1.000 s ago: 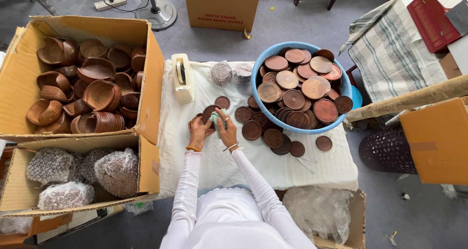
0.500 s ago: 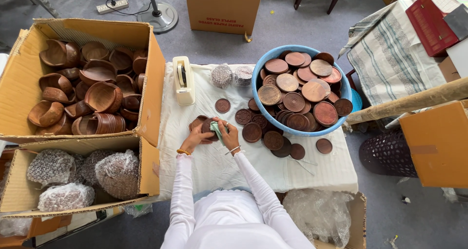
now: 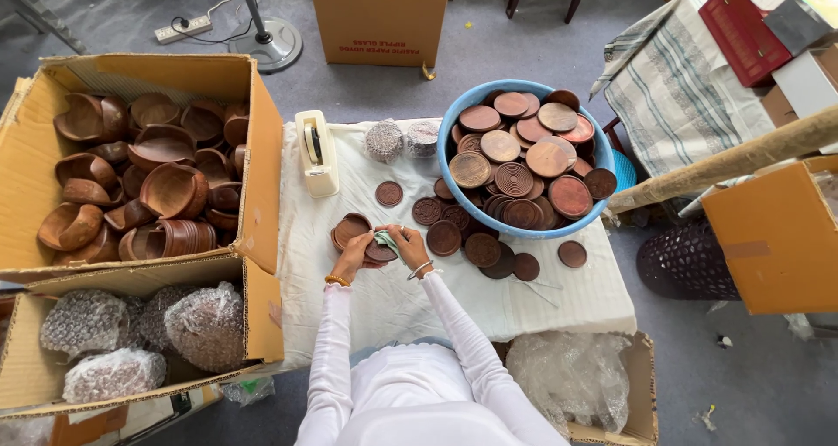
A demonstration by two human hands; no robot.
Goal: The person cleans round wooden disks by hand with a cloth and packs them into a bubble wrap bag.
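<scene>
My left hand (image 3: 353,256) grips a round brown wooden disc (image 3: 381,252) over the white-covered table (image 3: 393,302). My right hand (image 3: 410,245) presses a small pale green cloth (image 3: 388,239) against that disc. A short stack of similar discs (image 3: 348,229) lies just left of my hands. More loose discs (image 3: 454,228) sit to the right, below a blue basin (image 3: 524,228) heaped with wooden discs.
A cream tape dispenser (image 3: 316,153) stands at the table's far left. Two bubble-wrapped bundles (image 3: 401,139) sit behind. A cardboard box of wooden bowls (image 3: 140,171) is on the left, a box of wrapped bundles (image 3: 131,332) below it. A bag-filled box (image 3: 576,376) sits right of me.
My hands have stayed over the same spot, shifting slightly as the cloth moves on the disc. Nothing else has moved.
</scene>
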